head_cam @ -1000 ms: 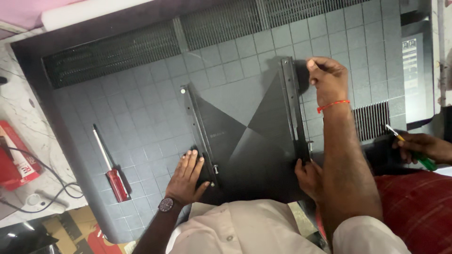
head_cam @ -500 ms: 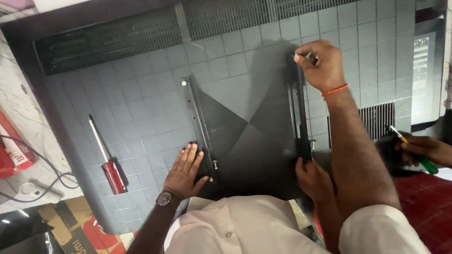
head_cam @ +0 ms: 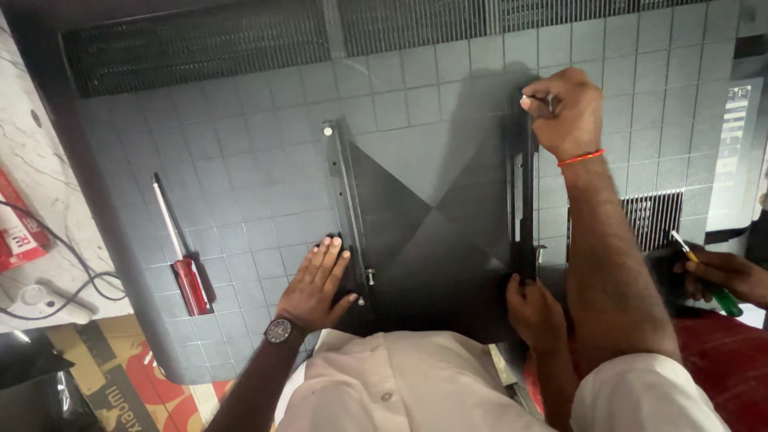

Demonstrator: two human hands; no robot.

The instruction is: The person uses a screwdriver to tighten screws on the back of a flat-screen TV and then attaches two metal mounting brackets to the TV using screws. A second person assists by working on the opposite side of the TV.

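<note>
Pressing left hand flat, released, beside left rail; right hand grasping right rail top edge

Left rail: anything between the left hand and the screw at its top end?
Nothing visible. The left hand lies flat on the grey panel beside the left rail's lower end. The rail runs bare up to the top screw.

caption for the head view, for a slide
Left hand flat on a grey panel beside the left bracket, right hand pinching the right bracket top; red screwdriver lies nearby.
</note>
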